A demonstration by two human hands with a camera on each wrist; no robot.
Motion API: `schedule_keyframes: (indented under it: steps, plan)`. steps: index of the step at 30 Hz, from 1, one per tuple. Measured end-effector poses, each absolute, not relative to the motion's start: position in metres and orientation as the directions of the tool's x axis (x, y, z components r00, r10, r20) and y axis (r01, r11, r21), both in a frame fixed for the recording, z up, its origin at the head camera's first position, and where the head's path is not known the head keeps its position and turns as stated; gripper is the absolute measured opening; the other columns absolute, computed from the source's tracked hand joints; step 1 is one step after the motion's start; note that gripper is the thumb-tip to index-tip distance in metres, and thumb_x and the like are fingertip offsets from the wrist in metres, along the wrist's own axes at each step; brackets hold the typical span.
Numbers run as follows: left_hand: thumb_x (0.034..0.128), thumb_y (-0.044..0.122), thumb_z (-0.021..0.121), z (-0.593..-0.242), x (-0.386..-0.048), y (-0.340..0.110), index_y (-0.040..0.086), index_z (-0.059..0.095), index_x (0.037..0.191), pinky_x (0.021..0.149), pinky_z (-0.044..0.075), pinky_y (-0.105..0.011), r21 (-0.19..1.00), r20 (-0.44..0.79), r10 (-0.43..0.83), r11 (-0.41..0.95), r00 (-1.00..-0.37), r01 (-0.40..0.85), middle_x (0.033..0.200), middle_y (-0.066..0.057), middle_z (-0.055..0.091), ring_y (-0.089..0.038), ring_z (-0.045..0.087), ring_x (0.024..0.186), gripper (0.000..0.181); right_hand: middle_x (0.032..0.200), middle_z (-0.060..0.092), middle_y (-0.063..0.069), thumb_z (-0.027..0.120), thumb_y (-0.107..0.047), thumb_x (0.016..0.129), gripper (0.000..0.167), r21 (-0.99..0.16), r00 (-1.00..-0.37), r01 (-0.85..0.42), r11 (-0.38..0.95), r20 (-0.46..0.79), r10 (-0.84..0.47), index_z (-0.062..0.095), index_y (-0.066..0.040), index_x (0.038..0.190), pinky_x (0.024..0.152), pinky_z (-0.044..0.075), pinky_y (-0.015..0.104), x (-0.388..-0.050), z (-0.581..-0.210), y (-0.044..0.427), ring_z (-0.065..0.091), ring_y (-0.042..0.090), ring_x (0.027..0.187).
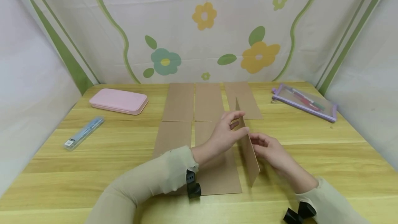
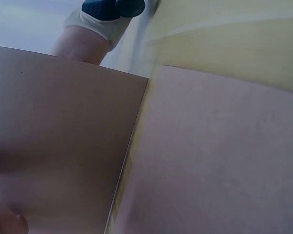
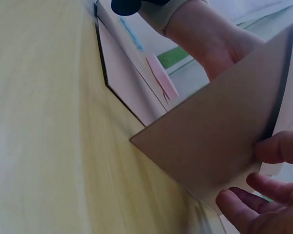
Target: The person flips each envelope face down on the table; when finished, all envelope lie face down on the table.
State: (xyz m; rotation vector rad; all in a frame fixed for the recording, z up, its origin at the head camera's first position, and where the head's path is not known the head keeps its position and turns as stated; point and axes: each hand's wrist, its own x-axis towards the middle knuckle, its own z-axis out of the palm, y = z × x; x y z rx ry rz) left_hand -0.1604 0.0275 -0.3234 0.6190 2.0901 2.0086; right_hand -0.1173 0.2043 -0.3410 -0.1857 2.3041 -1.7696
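Note:
A thin brown cardboard sheet (image 1: 249,155) stands tilted on its long edge above the table, between my two hands. My left hand (image 1: 224,134) holds it near its upper edge, thumb and index finger touching it there. On the other side, the bent fingers and thumb of my right hand (image 1: 272,149) grip the same sheet; the right wrist view shows the thumb by a dark strip along one edge and the fingertips lower down. Beneath the left arm lie flat brown sheets (image 1: 217,179), (image 1: 174,132) in a front row. A back row holds three more brown sheets (image 1: 178,101), (image 1: 208,101), (image 1: 245,101).
A pink case (image 1: 119,100) and a clear blue-tinted pen box (image 1: 84,133) lie on the left of the wooden table (image 1: 311,168). To the right rests a purple-edged mesh pouch (image 1: 306,102) with pens inside. Behind hangs a flowered cloth (image 1: 217,37).

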Motion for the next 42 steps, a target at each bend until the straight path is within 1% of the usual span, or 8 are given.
schedule_keyframes:
  steps: [4,9,12,17,22,32,38,42]
  plan:
    - [0.0843,0.008,0.063,-0.324,-0.161,0.03,0.004,0.048,0.13,0.102,0.037,-0.021,0.981,0.177,0.418,-0.002,-0.891,0.194,0.13,-0.006,0.038,-0.017,0.04,0.123,0.049,0.12,0.056,0.024,0.053,-0.007,0.092,0.042,-0.962,-0.987,-0.002,0.272,-0.042,-0.157,0.043,0.015,0.126,0.082,0.049,0.018,-0.11,-0.335,0.208,0.057,0.0,0.096]
    - [0.0844,0.009,0.064,-0.326,-0.162,0.034,0.006,0.048,0.13,0.101,0.037,-0.02,0.979,0.188,0.416,-0.002,-0.889,0.206,0.129,-0.004,0.039,-0.016,0.041,0.122,0.048,0.124,0.053,0.027,0.054,-0.012,0.093,0.043,-0.951,-0.986,-0.033,0.308,-0.02,-0.165,0.045,0.013,0.127,0.083,0.049,0.017,-0.104,-0.328,0.215,0.058,0.001,0.1]
    - [0.0846,0.01,0.064,-0.327,-0.162,0.036,0.007,0.049,0.13,0.101,0.037,-0.02,0.977,0.194,0.421,-0.002,-0.886,0.213,0.129,-0.003,0.039,-0.014,0.041,0.121,0.048,0.118,0.06,0.015,0.055,-0.013,0.093,0.04,-0.945,-0.986,-0.078,0.318,0.025,-0.167,0.049,0.012,0.124,0.082,0.049,0.017,-0.101,-0.323,0.215,0.059,0.003,0.099]
    - [0.0859,0.011,0.063,-0.328,-0.162,0.038,0.007,0.047,0.131,0.102,0.036,-0.02,0.974,0.207,0.434,-0.003,-0.877,0.229,0.129,-0.003,0.038,-0.013,0.039,0.122,0.048,0.103,0.065,-0.006,0.055,-0.004,0.091,0.026,-0.958,-0.968,-0.198,0.206,0.159,-0.194,0.055,0.011,0.112,0.078,0.053,0.022,-0.094,-0.315,0.212,0.063,0.006,0.093]
    - [0.0864,0.012,0.062,-0.329,-0.162,0.039,0.008,0.047,0.131,0.102,0.036,-0.02,0.971,0.214,0.432,0.002,-0.876,0.238,0.129,-0.003,0.039,-0.013,0.039,0.122,0.047,0.104,0.064,-0.004,0.056,0.0,0.09,0.02,-0.958,-0.953,-0.23,0.173,0.186,-0.237,0.061,0.002,0.109,0.077,0.053,0.022,-0.088,-0.308,0.209,0.062,0.008,0.092]
    - [0.0864,0.019,0.063,-0.329,-0.161,0.039,0.017,0.049,0.129,0.1,0.04,-0.027,0.98,0.167,0.413,0.033,-0.895,0.198,0.131,0.0,0.04,-0.015,0.041,0.12,0.045,0.109,0.063,0.015,0.058,-0.011,0.09,0.025,-0.878,-0.955,-0.22,0.424,0.106,-0.277,0.06,-0.001,0.113,0.069,0.054,0.025,-0.086,-0.298,0.207,0.064,0.008,0.084]
    - [0.0862,0.024,0.062,-0.328,-0.16,0.038,0.021,0.049,0.128,0.099,0.039,-0.036,0.973,0.158,0.399,0.094,-0.903,0.212,0.132,0.001,0.041,-0.017,0.043,0.12,0.044,0.102,0.067,0.016,0.058,-0.001,0.087,0.022,-0.796,-0.929,-0.35,0.494,0.224,-0.296,0.065,-0.001,0.108,0.059,0.053,0.023,-0.088,-0.298,0.206,0.063,0.002,0.078]
    - [0.0862,0.022,0.062,-0.328,-0.161,0.038,0.02,0.049,0.129,0.1,0.039,-0.041,0.972,0.166,0.399,0.089,-0.902,0.218,0.132,0.0,0.043,-0.018,0.044,0.12,0.045,0.082,0.07,0.008,0.057,0.008,0.08,0.027,-0.714,-0.899,-0.437,0.547,0.331,-0.287,0.069,-0.001,0.103,0.043,0.044,0.017,-0.089,-0.296,0.203,0.053,-0.004,0.056]
